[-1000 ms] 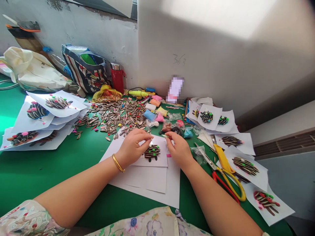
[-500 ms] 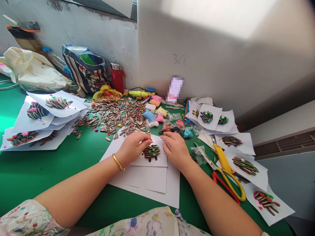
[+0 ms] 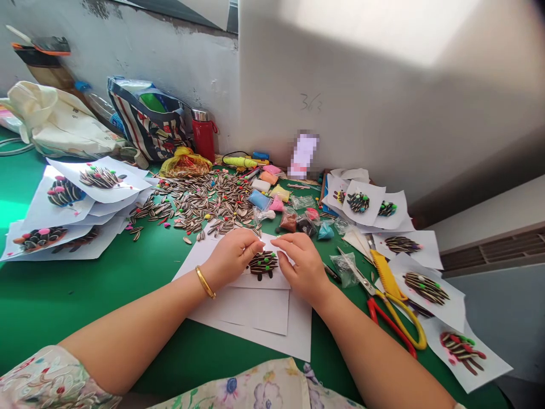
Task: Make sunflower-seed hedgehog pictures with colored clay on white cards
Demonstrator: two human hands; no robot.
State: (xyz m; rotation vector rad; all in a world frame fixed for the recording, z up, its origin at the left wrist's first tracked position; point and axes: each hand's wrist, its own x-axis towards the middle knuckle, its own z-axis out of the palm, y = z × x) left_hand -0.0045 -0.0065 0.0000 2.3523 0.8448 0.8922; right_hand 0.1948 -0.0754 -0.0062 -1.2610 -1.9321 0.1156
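Green table (image 3: pixel 128 309), striped seed figure (image 3: pixel 264 262), green dots, dark feet.

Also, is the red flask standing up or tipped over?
Upright: the red flask stands with its silver cap at the top and its body rising beside the patterned bag.

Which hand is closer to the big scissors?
Right. The right hand is left of the scissors; the left hand is farther left, beside the seed figure.
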